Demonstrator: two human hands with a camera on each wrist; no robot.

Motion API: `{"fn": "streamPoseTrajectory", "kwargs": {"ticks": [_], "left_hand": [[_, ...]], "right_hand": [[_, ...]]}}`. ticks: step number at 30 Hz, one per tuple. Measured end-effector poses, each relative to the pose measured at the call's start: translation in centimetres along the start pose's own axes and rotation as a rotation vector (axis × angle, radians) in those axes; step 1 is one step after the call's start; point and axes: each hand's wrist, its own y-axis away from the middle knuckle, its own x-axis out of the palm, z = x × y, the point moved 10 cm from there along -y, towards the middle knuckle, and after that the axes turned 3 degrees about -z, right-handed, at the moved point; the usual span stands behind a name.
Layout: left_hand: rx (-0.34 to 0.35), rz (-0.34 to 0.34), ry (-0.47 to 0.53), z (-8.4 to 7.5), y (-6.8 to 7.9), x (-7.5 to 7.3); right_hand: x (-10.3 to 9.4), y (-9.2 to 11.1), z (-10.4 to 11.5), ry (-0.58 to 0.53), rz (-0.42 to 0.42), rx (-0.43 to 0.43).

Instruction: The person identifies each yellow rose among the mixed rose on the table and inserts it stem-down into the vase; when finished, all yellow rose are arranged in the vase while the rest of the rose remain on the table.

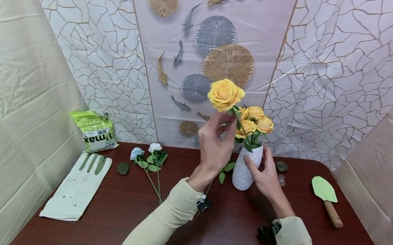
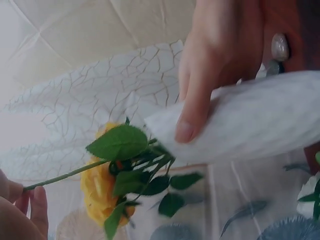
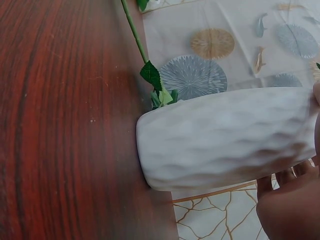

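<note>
My left hand pinches the stem of a yellow rose and holds it up beside the vase, above its mouth. In the left wrist view the thumb and fingertips close on the green stem. My right hand grips the white textured vase around its upper part, thumb on the near side. Several yellow roses stand in the vase, their leaves over its rim. In the right wrist view the vase stands on the table, with my right hand partly cut off by the frame.
A blue rose and a white rose lie left of my left arm, near a dark stone. A glove and a green bag are at the left. Stones and a trowel lie at the right.
</note>
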Motion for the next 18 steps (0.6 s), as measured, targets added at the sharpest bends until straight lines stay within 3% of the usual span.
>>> {"fn": "streamPoseTrajectory", "kwargs": {"ticks": [6,11,15,18], "left_hand": [[0.061,0.112,-0.096,1.8,2.1,3.3],[0.148,0.255,-0.376,2.3,4.1,6.1],[0.122,0.353,-0.606,3.9,5.5,7.3],[0.087,0.407,-0.684,4.8,6.2,7.4]], "right_hand": [[-0.3,0.0,-0.2,-0.033,0.007,-0.013],[-0.3,0.1,-0.1,-0.037,0.048,-0.032],[0.0,0.1,0.4,-0.021,0.077,-0.063],[0.2,0.1,1.0,0.009,0.073,-0.094]]}}
